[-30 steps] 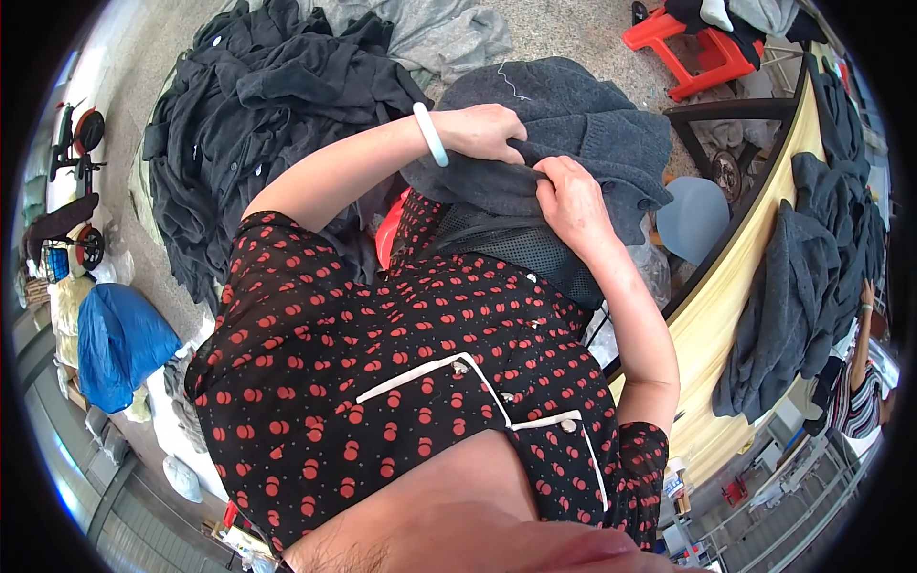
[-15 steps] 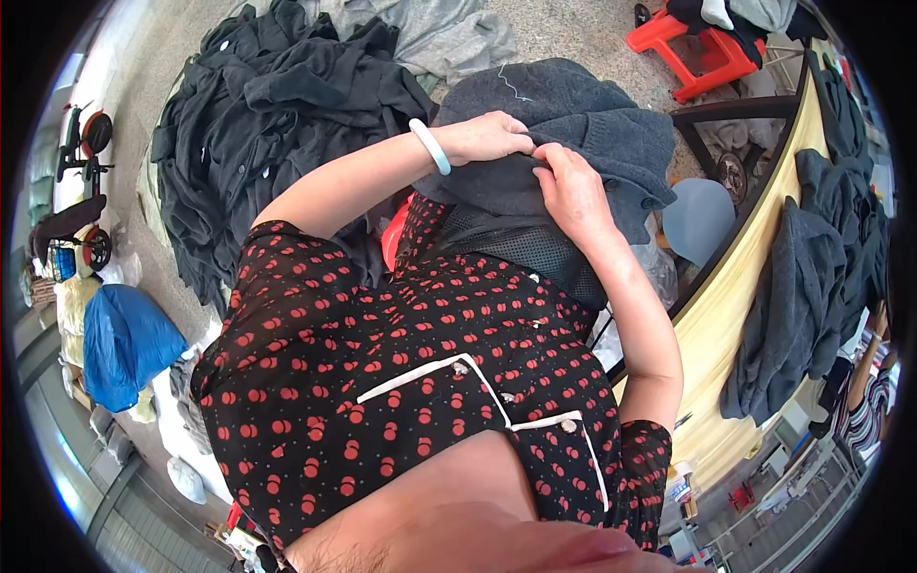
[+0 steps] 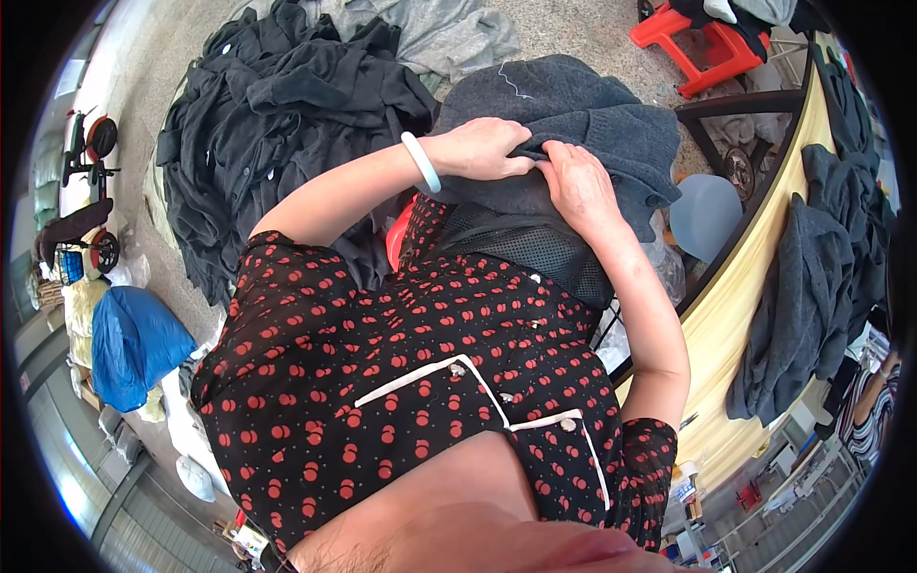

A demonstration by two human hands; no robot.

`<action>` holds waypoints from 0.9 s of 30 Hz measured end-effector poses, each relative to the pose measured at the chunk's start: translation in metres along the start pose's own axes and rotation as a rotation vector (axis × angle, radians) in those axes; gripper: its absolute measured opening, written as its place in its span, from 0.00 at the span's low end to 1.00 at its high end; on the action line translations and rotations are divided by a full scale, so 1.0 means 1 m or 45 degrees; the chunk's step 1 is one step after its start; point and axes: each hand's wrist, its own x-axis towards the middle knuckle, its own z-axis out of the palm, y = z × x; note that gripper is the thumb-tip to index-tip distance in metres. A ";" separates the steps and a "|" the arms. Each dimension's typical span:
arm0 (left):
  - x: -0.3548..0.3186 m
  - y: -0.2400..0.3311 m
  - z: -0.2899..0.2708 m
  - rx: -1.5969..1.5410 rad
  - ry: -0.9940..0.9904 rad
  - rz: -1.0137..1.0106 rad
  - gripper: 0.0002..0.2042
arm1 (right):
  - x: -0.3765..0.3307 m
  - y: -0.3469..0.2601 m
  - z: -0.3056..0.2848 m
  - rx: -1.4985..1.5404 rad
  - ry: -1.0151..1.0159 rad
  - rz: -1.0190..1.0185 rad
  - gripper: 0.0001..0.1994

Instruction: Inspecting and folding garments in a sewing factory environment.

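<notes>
A dark grey knitted garment (image 3: 611,124) lies over my lap, with a loose pale thread (image 3: 516,81) on its far side. My left hand (image 3: 482,148), below a pale bangle (image 3: 420,162), pinches a fold of the knit between thumb and fingers. Close beside it, my right hand (image 3: 578,186) is also closed on the fabric, its thumb near the left fingertips. A button (image 3: 650,201) shows at the garment's right edge. Whatever lies between the fingertips is hidden by the fold.
To the left spreads a big heap of dark garments (image 3: 287,124), with light grey cloth (image 3: 458,38) behind it. A red stool (image 3: 702,53) stands far right. More dark garments (image 3: 798,306) lie on a yellow-covered table (image 3: 712,382). A blue bag (image 3: 138,344) sits far left.
My left hand has shifted slightly down, and my right hand has moved a little to the right. Both stay on the garment, and the fold between them has changed shape.
</notes>
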 end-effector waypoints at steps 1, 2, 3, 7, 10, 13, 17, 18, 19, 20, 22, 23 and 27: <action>0.000 0.001 0.002 0.047 0.014 -0.010 0.15 | 0.001 0.000 0.000 0.002 0.000 -0.001 0.09; 0.000 0.002 0.005 0.092 0.026 -0.019 0.15 | 0.001 0.001 -0.001 0.006 -0.049 0.031 0.10; 0.000 0.003 0.007 0.102 0.053 -0.023 0.13 | 0.001 0.001 -0.001 0.009 -0.097 0.064 0.10; -0.003 0.003 0.013 0.071 0.101 -0.061 0.12 | 0.001 0.002 -0.001 0.088 -0.090 0.069 0.09; -0.002 0.006 0.014 0.093 0.129 -0.090 0.11 | 0.001 0.004 0.000 0.109 -0.131 0.095 0.10; -0.001 0.005 0.016 0.089 0.152 -0.100 0.10 | -0.003 0.008 0.002 0.170 -0.075 0.086 0.09; 0.001 0.001 0.015 0.049 0.156 -0.013 0.09 | -0.003 0.014 0.001 0.256 -0.030 0.053 0.09; 0.001 -0.001 0.014 0.008 0.140 0.035 0.09 | -0.003 0.016 0.001 0.306 -0.016 0.033 0.09; 0.002 -0.003 0.012 0.007 0.140 0.034 0.09 | -0.003 0.017 -0.001 0.305 -0.017 0.034 0.09; 0.002 -0.005 0.008 -0.157 0.078 0.054 0.11 | -0.003 0.015 -0.005 0.504 -0.040 0.148 0.09; 0.004 -0.006 0.001 -0.324 0.021 0.070 0.14 | 0.000 0.018 -0.013 0.650 0.008 0.192 0.12; 0.006 -0.005 -0.001 -0.349 0.008 0.085 0.16 | 0.002 0.016 -0.019 0.598 0.060 0.145 0.13; 0.007 -0.003 -0.014 -0.391 -0.090 0.064 0.18 | 0.007 0.028 -0.021 0.504 -0.135 0.156 0.13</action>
